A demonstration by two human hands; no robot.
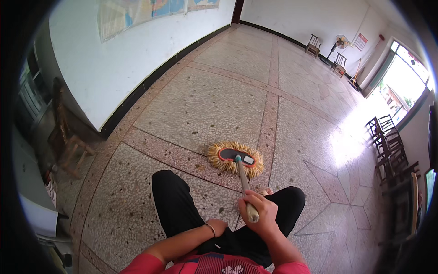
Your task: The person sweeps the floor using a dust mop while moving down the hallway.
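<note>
A mop with a shaggy yellow fringed head [235,159] lies on the speckled terrazzo floor [212,106] in front of me. Its wooden handle [243,176] rises towards my body, and my right hand [259,209] is closed round it near the top end. My left hand [217,227], with a bracelet at the wrist, rests at my lap against the black trousers [174,198]; its fingers are bent and mostly hidden, so whether it holds anything cannot be told. Small dark specks and bits are scattered on the floor about the mop head.
A white wall [137,58] with a black baseboard runs along the left. A wooden chair [73,150] stands at the far left. Stacked dark chairs [386,147] are at the right. Two small chairs, a standing fan [341,41] and a broom [357,73] stand at the back, near a bright doorway.
</note>
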